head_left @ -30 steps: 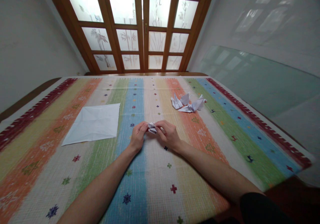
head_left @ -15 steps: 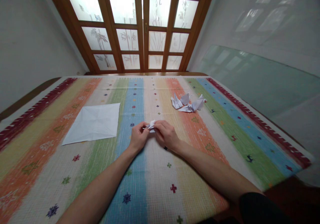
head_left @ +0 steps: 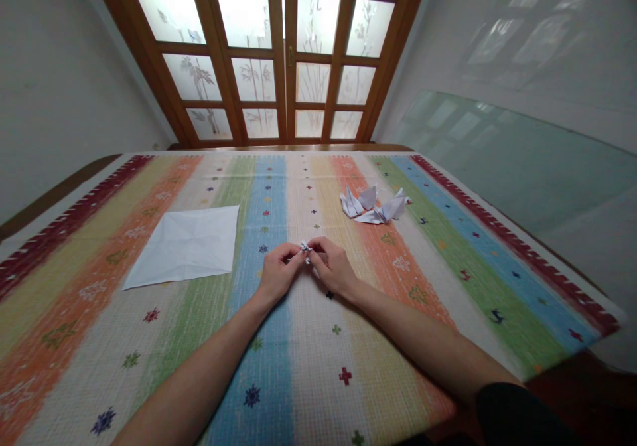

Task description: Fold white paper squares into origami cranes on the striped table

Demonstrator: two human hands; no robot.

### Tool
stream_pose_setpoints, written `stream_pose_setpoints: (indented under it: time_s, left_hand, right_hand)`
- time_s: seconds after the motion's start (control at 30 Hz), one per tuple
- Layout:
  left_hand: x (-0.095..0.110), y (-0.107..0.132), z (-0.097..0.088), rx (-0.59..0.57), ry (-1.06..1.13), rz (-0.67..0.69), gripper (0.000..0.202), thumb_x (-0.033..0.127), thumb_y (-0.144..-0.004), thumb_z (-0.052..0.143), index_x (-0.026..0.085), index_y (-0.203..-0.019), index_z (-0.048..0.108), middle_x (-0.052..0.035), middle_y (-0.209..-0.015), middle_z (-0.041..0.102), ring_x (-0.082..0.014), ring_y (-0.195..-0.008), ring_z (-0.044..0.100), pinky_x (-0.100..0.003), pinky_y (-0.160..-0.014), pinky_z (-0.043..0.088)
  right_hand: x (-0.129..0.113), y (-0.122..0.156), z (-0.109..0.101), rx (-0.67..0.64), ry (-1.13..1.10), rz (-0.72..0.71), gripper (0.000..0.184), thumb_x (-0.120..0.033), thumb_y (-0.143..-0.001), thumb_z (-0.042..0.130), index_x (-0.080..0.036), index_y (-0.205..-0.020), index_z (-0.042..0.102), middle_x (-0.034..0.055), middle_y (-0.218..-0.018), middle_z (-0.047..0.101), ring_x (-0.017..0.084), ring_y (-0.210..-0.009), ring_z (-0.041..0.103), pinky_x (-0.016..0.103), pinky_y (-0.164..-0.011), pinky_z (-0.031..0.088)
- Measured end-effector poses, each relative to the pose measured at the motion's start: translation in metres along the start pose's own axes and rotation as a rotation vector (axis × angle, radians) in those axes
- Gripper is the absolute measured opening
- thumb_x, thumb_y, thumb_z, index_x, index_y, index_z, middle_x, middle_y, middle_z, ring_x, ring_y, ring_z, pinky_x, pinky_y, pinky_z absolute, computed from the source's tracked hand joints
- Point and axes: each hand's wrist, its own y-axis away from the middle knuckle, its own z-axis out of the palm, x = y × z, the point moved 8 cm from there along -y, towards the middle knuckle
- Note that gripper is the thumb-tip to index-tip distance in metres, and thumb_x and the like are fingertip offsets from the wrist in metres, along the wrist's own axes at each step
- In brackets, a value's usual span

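A small folded piece of white paper (head_left: 304,247) is pinched between both hands over the middle of the table. My left hand (head_left: 277,274) closes on its left side, thumb and forefinger together. On the other side my right hand (head_left: 332,267) grips it with curled fingers. Most of the paper is hidden by the fingers; only a small crumpled tip shows.
A flat creased white sheet (head_left: 186,245) lies left of the hands on the striped tablecloth (head_left: 149,340). Two or three folded white paper figures (head_left: 374,206) sit behind and to the right. A wooden glazed door (head_left: 279,54) stands beyond the table's far edge; the table's right edge drops off.
The hands have drawn closer together and the paper between them looks smaller, more of it covered by the fingers. Nothing else on the table has moved.
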Motion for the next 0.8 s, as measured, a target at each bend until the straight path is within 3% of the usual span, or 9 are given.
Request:
stream_pose_setpoints:
  time_s: [0.23,0.37,0.53,0.67,0.8]
  left_hand:
    - [-0.002,0.003,0.004,-0.029,-0.020,0.011,0.021,0.034,-0.075,0.063,0.017,-0.063,0.065,-0.0017,-0.070,0.066,-0.0143,-0.067,0.057,-0.026,-0.067,0.043]
    - [-0.004,0.003,0.006,-0.050,-0.003,-0.017,0.020,0.034,-0.074,0.063,0.017,-0.063,0.065,-0.0020,-0.070,0.067,-0.0144,-0.067,0.057,-0.026,-0.067,0.044]
    - [-0.010,0.000,0.002,-0.014,0.097,-0.070,0.023,0.036,-0.070,0.066,0.017,-0.057,0.063,-0.0035,-0.076,0.069,-0.0160,-0.070,0.058,-0.028,-0.070,0.045]
    - [-0.013,-0.004,-0.005,0.035,0.146,-0.069,0.023,0.037,-0.071,0.067,0.018,-0.059,0.065,-0.0024,-0.075,0.067,-0.0159,-0.071,0.057,-0.029,-0.072,0.044]
    - [-0.018,-0.006,-0.005,0.011,0.185,-0.103,0.023,0.038,-0.071,0.068,0.017,-0.060,0.066,-0.0009,-0.068,0.064,-0.0143,-0.067,0.054,-0.027,-0.070,0.043]
  right_hand:
    - [-0.002,0.001,-0.004,0.043,0.179,-0.002,0.023,-0.035,-0.092,0.046,-0.021,-0.079,0.057,0.0024,-0.067,0.063,0.016,-0.061,0.058,0.026,-0.060,0.040]
    - [0.003,0.000,-0.006,0.070,0.154,0.036,0.027,-0.036,-0.092,0.045,-0.020,-0.074,0.056,0.0008,-0.062,0.059,0.014,-0.055,0.053,0.025,-0.056,0.036]
    - [0.024,-0.004,-0.017,0.216,-0.140,0.207,0.032,-0.037,-0.087,0.047,-0.021,-0.060,0.050,-0.0032,-0.053,0.050,0.012,-0.052,0.046,0.024,-0.050,0.036]
    - [0.046,-0.008,-0.014,0.259,-0.410,0.370,0.031,-0.041,-0.080,0.055,-0.019,-0.058,0.055,-0.0014,-0.054,0.057,0.012,-0.052,0.052,0.024,-0.051,0.041]
    - [0.061,-0.008,-0.009,0.302,-0.679,0.521,0.028,-0.043,-0.073,0.064,-0.018,-0.062,0.059,0.0007,-0.056,0.063,0.013,-0.050,0.057,0.025,-0.050,0.046]
